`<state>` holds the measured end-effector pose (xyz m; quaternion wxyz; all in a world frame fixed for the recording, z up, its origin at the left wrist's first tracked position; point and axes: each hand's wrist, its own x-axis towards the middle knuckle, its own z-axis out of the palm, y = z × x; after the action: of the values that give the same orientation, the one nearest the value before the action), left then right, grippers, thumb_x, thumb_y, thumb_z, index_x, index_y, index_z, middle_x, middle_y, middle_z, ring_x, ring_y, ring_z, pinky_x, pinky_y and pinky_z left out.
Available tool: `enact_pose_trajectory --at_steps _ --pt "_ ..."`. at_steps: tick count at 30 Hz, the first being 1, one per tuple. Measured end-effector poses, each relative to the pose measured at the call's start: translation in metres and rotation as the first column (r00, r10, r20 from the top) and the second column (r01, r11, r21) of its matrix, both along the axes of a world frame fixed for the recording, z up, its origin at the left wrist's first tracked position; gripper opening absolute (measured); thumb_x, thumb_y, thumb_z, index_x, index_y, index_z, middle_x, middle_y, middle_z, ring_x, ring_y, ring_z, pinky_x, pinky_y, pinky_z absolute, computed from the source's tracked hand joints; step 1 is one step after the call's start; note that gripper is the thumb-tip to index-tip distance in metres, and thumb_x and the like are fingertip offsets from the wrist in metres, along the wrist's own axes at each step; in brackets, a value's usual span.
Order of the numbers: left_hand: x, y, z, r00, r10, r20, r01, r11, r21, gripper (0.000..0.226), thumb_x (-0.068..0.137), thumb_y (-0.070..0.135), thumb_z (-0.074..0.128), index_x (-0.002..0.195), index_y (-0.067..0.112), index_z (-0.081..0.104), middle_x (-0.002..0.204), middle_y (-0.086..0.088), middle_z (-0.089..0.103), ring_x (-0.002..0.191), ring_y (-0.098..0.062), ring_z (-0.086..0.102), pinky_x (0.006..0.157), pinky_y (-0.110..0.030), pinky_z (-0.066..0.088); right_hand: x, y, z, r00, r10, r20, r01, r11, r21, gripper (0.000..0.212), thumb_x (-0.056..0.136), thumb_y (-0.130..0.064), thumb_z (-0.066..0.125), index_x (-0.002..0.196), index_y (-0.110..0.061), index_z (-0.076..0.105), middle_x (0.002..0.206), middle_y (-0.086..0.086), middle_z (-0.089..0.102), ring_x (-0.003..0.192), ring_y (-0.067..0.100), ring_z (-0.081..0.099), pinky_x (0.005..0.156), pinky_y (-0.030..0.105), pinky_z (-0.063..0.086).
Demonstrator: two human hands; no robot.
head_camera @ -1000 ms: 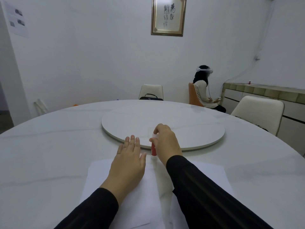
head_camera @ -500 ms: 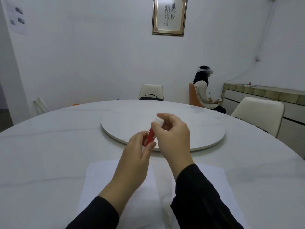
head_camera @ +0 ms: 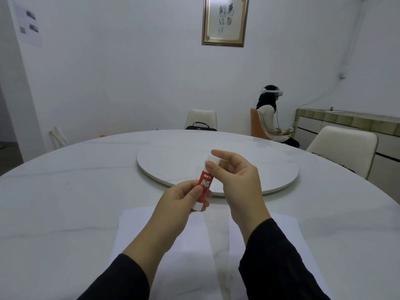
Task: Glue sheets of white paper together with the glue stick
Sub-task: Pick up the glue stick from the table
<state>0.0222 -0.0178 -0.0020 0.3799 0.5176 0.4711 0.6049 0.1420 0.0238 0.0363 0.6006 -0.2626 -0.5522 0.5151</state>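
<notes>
Centrally, round white marble table [head_camera: 65, 202] filling the lower field, with raised circular turntable [head_camera: 173, 161] at its middle. Behind, white wall bearing framed calligraphy [head_camera: 225, 20]; cream chair [head_camera: 344, 146] at right edge of table, second cream chair [head_camera: 201, 118] at far side with black bag [head_camera: 200, 127] on its seat; seated person [head_camera: 271, 118] in headset on orange chair near low sideboard [head_camera: 350, 122] at right. On near part of table, two sheets of white paper side by side: left sheet [head_camera: 134, 239] and right sheet [head_camera: 287, 230], separated by narrow strip of bare tabletop, both partly covered by black sleeves. Above sheets, raised off the surface, left hand [head_camera: 179, 204] gripping lower red-and-white body of glue stick [head_camera: 204, 183] between thumb and fingers; right hand [head_camera: 236, 180] pinching white cap [head_camera: 213, 159] at upper end between thumb and forefinger, remaining fingers loosely curled. Glue stick tilted, cap end pointing up and away, label "GLUE STICK" legible on red band, cap seated on the tube.
</notes>
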Motion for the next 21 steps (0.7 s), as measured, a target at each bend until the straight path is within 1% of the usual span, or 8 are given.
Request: enact_pose_trajectory --at_steps 2,4,7,9,13,15,18,21 --pt "0.000 0.000 0.000 0.994 -0.075 0.084 0.077 0.997 -0.024 0.020 0.092 0.023 0.050 0.092 0.024 0.070 0.082 0.000 0.074 0.072 -0.013 0.067 0.073 -0.027 0.054 0.002 0.001 0.000 1.000 0.002 0.003 -0.002 1.000 0.010 0.020 0.080 -0.002 0.070 0.097 -0.014 0.071 0.068 -0.009 0.070 0.069 0.002 0.066 0.064 0.014 0.053" --pt "-0.002 -0.001 0.000 0.973 -0.155 0.170 0.164 0.986 -0.037 0.023 0.085 0.029 0.053 0.093 0.018 0.070 0.081 -0.004 0.074 0.071 -0.014 0.066 0.069 -0.025 0.055 0.003 0.001 0.001 1.000 0.011 -0.025 -0.011 1.000 0.001 0.019 0.081 -0.002 0.069 0.093 -0.016 0.071 0.080 0.000 0.073 0.073 0.004 0.068 0.065 0.014 0.054" --pt "-0.005 0.000 -0.002 0.930 -0.262 0.257 0.282 0.959 -0.042 0.031 0.076 0.033 0.055 0.088 0.014 0.075 0.082 -0.007 0.072 0.069 -0.015 0.065 0.067 -0.023 0.056 0.007 0.003 0.003 0.987 -0.004 -0.159 -0.002 0.999 -0.036 0.017 0.081 -0.005 0.069 0.093 -0.017 0.069 0.086 0.005 0.075 0.079 0.009 0.070 0.067 0.015 0.055" --pt "-0.006 0.001 -0.004 0.913 -0.277 0.301 0.302 0.952 -0.040 0.031 0.076 0.032 0.055 0.089 0.013 0.075 0.083 -0.008 0.072 0.070 -0.016 0.066 0.067 -0.023 0.056 0.011 0.006 0.003 0.978 -0.057 -0.201 0.050 0.998 -0.041 0.018 0.080 -0.009 0.071 0.094 -0.020 0.069 0.088 0.003 0.076 0.079 0.009 0.071 0.067 0.013 0.055" --pt "-0.010 0.007 -0.007 0.882 -0.236 0.408 0.251 0.968 0.018 0.033 0.078 0.029 0.056 0.098 0.007 0.069 0.086 -0.009 0.073 0.071 -0.016 0.067 0.066 -0.025 0.056 0.012 0.017 -0.011 0.971 -0.164 -0.172 0.156 0.986 -0.059 0.026 0.080 -0.010 0.073 0.095 -0.029 0.066 0.086 -0.004 0.075 0.083 0.005 0.070 0.066 0.010 0.053" --pt "-0.012 0.009 -0.008 0.871 -0.196 0.451 0.206 0.978 0.028 0.036 0.077 0.029 0.057 0.102 0.006 0.067 0.088 -0.008 0.074 0.073 -0.016 0.068 0.067 -0.025 0.057 0.010 0.025 -0.025 0.962 -0.273 0.013 0.273 0.960 -0.055 0.026 0.079 -0.009 0.072 0.092 -0.030 0.065 0.085 -0.009 0.070 0.079 0.003 0.067 0.065 0.013 0.050" --pt "-0.015 0.011 -0.010 0.859 -0.145 0.490 0.151 0.988 0.026 0.035 0.075 0.026 0.058 0.103 0.006 0.064 0.088 -0.007 0.075 0.079 -0.017 0.070 0.069 -0.025 0.058 0.005 0.036 -0.055 0.828 -0.398 0.395 0.404 0.912 0.073 0.019 0.081 -0.012 0.066 0.092 -0.027 0.064 0.080 -0.012 0.062 0.070 0.000 0.058 0.056 0.008 0.043" --pt "-0.017 0.012 -0.012 0.874 -0.111 0.473 0.125 0.992 0.001 0.024 0.082 0.021 0.057 0.101 0.009 0.066 0.090 -0.006 0.076 0.082 -0.013 0.069 0.074 -0.025 0.054 -0.002 0.044 -0.080 0.736 -0.393 0.552 0.413 0.906 0.095 0.016 0.086 -0.010 0.059 0.098 -0.020 0.063 0.077 -0.009 0.061 0.067 0.003 0.056 0.056 0.012 0.042"
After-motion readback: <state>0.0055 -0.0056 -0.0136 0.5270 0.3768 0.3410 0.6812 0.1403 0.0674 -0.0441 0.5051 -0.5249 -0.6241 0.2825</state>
